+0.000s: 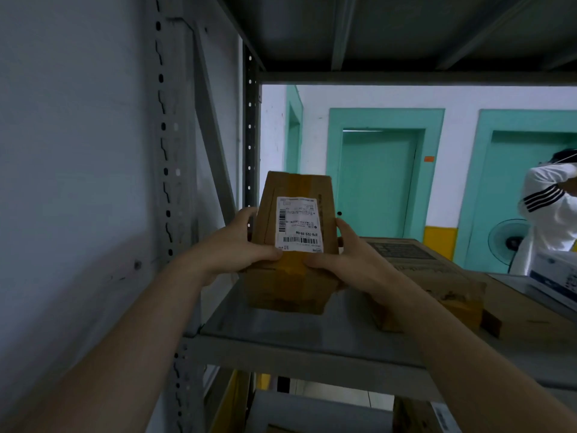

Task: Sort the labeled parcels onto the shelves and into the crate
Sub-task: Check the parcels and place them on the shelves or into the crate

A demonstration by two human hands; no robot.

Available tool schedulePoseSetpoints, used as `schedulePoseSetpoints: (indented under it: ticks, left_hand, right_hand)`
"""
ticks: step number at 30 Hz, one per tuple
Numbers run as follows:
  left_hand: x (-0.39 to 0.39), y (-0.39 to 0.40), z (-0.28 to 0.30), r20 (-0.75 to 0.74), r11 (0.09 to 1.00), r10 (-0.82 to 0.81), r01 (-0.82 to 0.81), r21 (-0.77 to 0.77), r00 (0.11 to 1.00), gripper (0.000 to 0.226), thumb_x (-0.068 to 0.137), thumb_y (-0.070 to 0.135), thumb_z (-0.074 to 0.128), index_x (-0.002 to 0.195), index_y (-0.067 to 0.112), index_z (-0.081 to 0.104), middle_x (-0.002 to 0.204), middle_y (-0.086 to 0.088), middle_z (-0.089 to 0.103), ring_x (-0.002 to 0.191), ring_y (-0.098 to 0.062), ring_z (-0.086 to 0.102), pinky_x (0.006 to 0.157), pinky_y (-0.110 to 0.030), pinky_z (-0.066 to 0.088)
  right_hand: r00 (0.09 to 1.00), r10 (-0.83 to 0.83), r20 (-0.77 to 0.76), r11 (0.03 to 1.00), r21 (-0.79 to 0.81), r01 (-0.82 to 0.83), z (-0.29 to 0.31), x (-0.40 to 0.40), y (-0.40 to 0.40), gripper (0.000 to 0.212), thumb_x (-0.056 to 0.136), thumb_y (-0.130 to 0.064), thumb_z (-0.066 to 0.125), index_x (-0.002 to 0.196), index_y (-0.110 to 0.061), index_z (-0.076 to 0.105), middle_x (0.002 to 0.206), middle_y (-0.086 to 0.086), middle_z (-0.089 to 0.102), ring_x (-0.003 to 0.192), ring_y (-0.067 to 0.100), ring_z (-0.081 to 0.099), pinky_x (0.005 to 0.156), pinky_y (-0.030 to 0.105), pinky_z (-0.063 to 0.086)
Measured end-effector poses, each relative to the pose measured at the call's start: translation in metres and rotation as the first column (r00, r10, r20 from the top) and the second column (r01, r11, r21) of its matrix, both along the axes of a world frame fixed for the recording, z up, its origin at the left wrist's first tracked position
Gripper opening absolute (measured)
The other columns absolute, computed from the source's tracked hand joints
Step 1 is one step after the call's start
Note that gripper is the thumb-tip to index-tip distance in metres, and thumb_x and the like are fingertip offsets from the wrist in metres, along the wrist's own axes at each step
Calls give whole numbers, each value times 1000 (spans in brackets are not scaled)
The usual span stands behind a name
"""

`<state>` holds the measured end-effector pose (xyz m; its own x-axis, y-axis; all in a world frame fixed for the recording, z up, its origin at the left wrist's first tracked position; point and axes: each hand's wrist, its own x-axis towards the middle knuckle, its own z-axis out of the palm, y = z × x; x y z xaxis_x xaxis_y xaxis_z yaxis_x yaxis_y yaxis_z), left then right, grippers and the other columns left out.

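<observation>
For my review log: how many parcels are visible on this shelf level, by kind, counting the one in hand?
Brown cardboard parcels: 3 — the labeled box gripped by the left hand and right hand, a low taped box, and a large flat carton.
White printed boxes: 1.
Total: 4

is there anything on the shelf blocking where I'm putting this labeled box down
Nothing visible. The labeled box, held by left hand and right hand, is over bare shelf; the nearest cardboard box sits to its right.
</observation>
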<state>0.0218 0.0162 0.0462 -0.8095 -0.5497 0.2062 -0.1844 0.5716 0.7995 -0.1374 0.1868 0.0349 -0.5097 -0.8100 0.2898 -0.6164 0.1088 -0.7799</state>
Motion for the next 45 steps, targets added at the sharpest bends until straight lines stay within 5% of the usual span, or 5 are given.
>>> schedulePoseSetpoints:
  ticks: [7, 14, 33, 41, 45]
  left_hand:
    - [-9, -17, -2, 84, 994, 70, -77, 80, 994, 61, 81, 46, 77, 136, 39, 51, 116, 6, 66, 104, -18, 66, 92, -45, 56]
    - [-12, -24, -4, 170, 984, 84, -108, 139, 982, 47, 89, 42, 69, 131, 36, 50, 114, -2, 65, 102, -25, 63, 87, -49, 56]
    - [-24, -34, -11, 186, 977, 171, -192, 98, 967, 45, 92, 51, 62, 127, 24, 52, 113, -3, 60, 101, -23, 59, 80, -44, 58]
    - [-45, -6, 9, -182, 911, 288, -327, -250, 940, 55, 96, 41, 58, 144, 17, 44, 144, -6, 53, 119, -22, 56, 81, -26, 42]
    - [-64, 26, 21, -330, 949, 165, -241, -205, 929, 46, 96, 35, 59, 137, 18, 54, 136, -1, 59, 116, -13, 55, 88, -25, 36]
  right_hand:
    - [998, -10, 69, 991, 135, 1, 9, 4, -17, 25, 93, -29, 71, 85, -40, 49, 84, -17, 59, 76, 5, 63, 66, 26, 59]
    - [989, -60, 132, 973, 231, 29, 12, 14, -34, 37, 89, -45, 71, 121, -31, 61, 105, 1, 72, 95, 25, 71, 81, 47, 63]
    - [975, -134, 175, 959, 271, 84, 8, 20, -39, 30, 94, -51, 62, 109, -31, 45, 98, -2, 60, 97, 27, 66, 84, 47, 61]
    - [943, -322, 81, 944, 105, 313, 22, -7, -7, 82, 86, -60, 65, 150, -19, 34, 151, 7, 43, 116, 29, 59, 73, 38, 61]
    - [911, -404, 76, 914, -13, 406, 31, -30, 30, 87, 87, -58, 65, 156, -19, 29, 101, 2, 61, 102, 29, 67, 88, 48, 59]
